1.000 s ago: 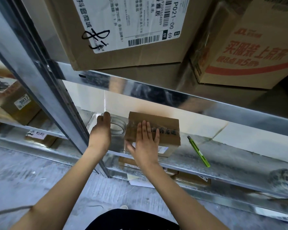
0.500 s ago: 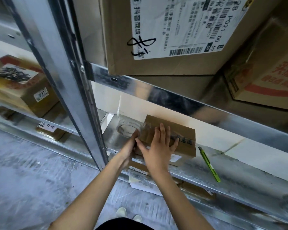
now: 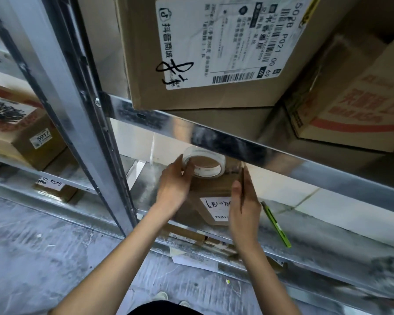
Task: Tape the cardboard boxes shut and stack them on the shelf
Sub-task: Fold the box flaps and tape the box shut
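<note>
Here, the box (image 3: 210, 196) sits on the shelf (image 3: 328, 226) btwn both hands, long axis running away from the person: left hand (image 3: 173, 187) pinches the tape roll (image 3: 204, 164) atop its far end, right hand (image 3: 245, 201) flat, fingers straight, vs. its right side.

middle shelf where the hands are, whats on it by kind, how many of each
small cardboard box: 1, held between the left hand and right hand
clear tape roll: 1, in the left hand's grip
green utility knife: 1
total: 3
</note>
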The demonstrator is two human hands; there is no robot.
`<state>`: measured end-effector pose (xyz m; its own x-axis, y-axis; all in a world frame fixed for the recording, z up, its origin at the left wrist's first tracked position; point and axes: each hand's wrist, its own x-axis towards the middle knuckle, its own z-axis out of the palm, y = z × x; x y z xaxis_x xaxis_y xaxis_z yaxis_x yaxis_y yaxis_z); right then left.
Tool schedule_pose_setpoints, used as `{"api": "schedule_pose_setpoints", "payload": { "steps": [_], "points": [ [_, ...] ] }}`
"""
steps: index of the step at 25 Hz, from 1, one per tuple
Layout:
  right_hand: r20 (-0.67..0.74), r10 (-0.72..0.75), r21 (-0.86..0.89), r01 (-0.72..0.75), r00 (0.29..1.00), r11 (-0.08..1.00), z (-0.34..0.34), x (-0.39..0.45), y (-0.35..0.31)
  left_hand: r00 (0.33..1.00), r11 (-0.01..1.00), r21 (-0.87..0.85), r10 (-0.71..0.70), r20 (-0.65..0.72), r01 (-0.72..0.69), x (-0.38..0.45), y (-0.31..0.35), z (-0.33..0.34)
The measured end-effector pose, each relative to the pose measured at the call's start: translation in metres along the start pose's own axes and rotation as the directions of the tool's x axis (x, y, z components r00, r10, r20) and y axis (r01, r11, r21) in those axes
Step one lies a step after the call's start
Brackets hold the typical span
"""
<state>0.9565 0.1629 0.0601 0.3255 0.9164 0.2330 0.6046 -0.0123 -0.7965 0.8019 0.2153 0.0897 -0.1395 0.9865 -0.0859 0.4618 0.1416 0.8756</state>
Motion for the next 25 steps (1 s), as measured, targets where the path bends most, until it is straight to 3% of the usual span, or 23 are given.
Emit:
{"api": "schedule_pose_setpoints", "payload": {
  "steps": [2, 5, 7, 9, 11, 13, 15, 19, 25],
  "points": [
    [0.025, 0.062, 0.074, -0.064, 0.998, 0.995, -0.014, 0.010, 0.006, 0.999, 0.995, 0.084, 0.052, -0.011, -0.051, -0.001, 0.009, -0.006],
    [0.033, 0.026, -0.007, -0.026, 0.999, 1.000, -0.038, 0.026, 0.002, 0.987, 0.970, 0.185, 0.158, 0.022, -0.160, -0.006, 0.018, 0.003],
    [0.038, -0.051, -0.149, 0.056, 0.998, 0.987, -0.050, 0.032, -0.003, 0.969, 0.933, 0.263, 0.240, 0.053, -0.245, -0.009, 0.029, 0.012],
    [0.097, -0.099, -0.416, 0.131, 0.990, 0.900, -0.056, 0.036, -0.005, 0.955, 0.894, 0.339, 0.286, 0.079, -0.295, -0.010, 0.040, 0.020],
    [0.177, -0.047, -0.573, 0.142, 0.983, 0.807, -0.056, 0.036, -0.002, 0.944, 0.851, 0.413, 0.316, 0.094, -0.326, -0.011, 0.046, 0.024],
    [0.221, 0.029, -0.571, 0.105, 0.975, 0.814, -0.055, 0.036, 0.004, 0.924, 0.796, 0.472, 0.355, 0.143, -0.379, -0.016, 0.047, 0.028],
    [0.243, 0.070, -0.552, 0.079, 0.968, 0.830, -0.060, 0.036, 0.013, 0.916, 0.808, 0.431, 0.354, 0.190, -0.402, -0.022, 0.048, 0.033],
    [0.301, 0.082, -0.548, 0.101, 0.950, 0.831, -0.074, 0.029, 0.028, 0.894, 0.750, 0.485, 0.378, 0.242, -0.449, -0.036, 0.051, 0.041],
    [0.302, 0.065, -0.474, 0.090, 0.951, 0.876, -0.077, 0.026, 0.030, 0.872, 0.850, 0.230, 0.415, 0.261, -0.473, -0.051, 0.050, 0.021]
  ]
}}
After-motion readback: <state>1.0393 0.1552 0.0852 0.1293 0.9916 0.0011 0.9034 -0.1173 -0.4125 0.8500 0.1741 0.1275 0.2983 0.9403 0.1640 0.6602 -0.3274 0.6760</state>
